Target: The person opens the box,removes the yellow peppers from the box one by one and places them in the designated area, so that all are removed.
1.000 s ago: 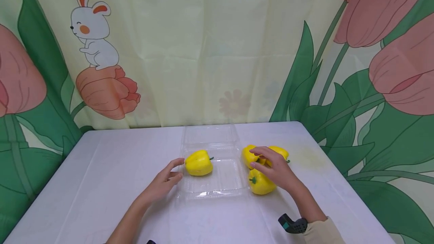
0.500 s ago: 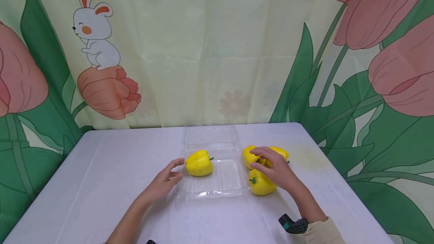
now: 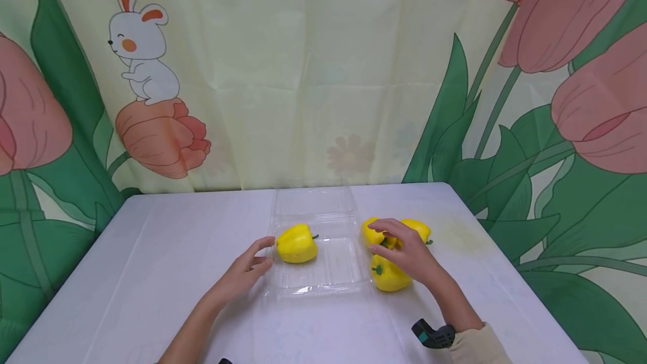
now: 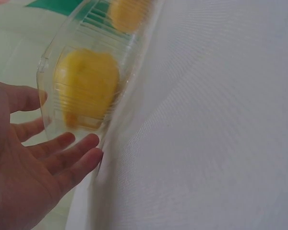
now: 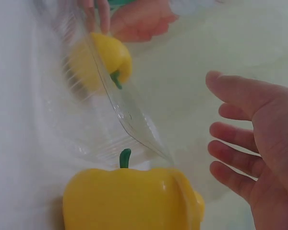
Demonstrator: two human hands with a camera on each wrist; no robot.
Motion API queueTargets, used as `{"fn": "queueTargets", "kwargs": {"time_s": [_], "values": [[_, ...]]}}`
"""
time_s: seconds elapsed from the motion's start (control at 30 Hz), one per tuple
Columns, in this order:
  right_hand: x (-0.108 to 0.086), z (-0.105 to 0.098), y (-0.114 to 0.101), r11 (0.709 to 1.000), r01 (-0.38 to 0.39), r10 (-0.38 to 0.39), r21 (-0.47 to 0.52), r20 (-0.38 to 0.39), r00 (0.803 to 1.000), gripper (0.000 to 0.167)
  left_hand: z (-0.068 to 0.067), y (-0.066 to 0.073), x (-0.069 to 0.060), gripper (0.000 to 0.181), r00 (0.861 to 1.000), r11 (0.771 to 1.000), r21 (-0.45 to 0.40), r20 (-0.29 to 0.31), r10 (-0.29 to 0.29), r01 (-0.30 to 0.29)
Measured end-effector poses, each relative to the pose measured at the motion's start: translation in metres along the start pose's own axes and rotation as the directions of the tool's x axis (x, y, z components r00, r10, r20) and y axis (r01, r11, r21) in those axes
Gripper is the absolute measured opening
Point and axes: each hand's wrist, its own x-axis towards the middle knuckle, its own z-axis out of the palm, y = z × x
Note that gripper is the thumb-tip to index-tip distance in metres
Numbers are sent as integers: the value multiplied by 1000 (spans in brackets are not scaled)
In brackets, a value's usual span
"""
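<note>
A clear plastic clamshell box (image 3: 336,265) lies with its lid folded back on the table. One yellow bell pepper (image 3: 296,244) sits in its left half, green stem pointing right. At the box's left wall is my left hand (image 3: 242,271), fingers loosely extended; in the left wrist view the fingertips (image 4: 92,140) are by the clear side. Three more yellow peppers cluster right of the box: a front pepper (image 3: 390,274), a back left pepper (image 3: 371,233) and a back right pepper (image 3: 417,228). Over them hovers my right hand (image 3: 408,250), partly covering them, its fingers relaxed and holding nothing (image 5: 273,143).
A white cloth covers the table (image 3: 167,274). Behind its far edge hangs a curtain (image 3: 303,72) printed with tulips and a rabbit. A black device (image 3: 433,334) is strapped at the right wrist, near a beige sleeve (image 3: 477,347).
My right hand has shifted very slightly to the left over the peppers. The left hand, the box and the peppers stay where they were.
</note>
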Motion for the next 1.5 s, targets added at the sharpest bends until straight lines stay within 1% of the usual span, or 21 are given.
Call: {"fn": "queueTargets", "kwargs": {"time_s": [0.13,0.33,0.43,0.47,0.67,0.93,1.03,1.5], "values": [[2,2,-3,1000,25,-25,-3,2,1000,42,1,-1,0,50,1000,1000,4,-1,2,-2],[5,4,-7,997,70,-70,12,11,997,42,2,-2,1,50,1000,1000,2,-15,-16,16],[7,6,-9,997,77,-77,14,11,997,42,2,-2,2,50,1000,1000,-2,-16,-15,15],[7,6,-11,997,74,-75,19,12,997,42,2,-2,2,49,1000,1000,-6,-20,-22,22],[9,12,-14,998,59,-60,34,23,998,43,1,1,1,49,1000,1000,-10,-4,-7,7],[13,17,-14,996,71,-73,62,41,996,44,-1,1,1,50,1000,1000,-4,7,9,-9],[13,18,-15,995,68,-72,72,47,996,44,-1,1,1,50,1000,1000,-3,6,5,-5],[15,24,-18,997,51,-55,57,80,995,45,1,1,1,50,1000,1000,-3,0,3,-3]]}}
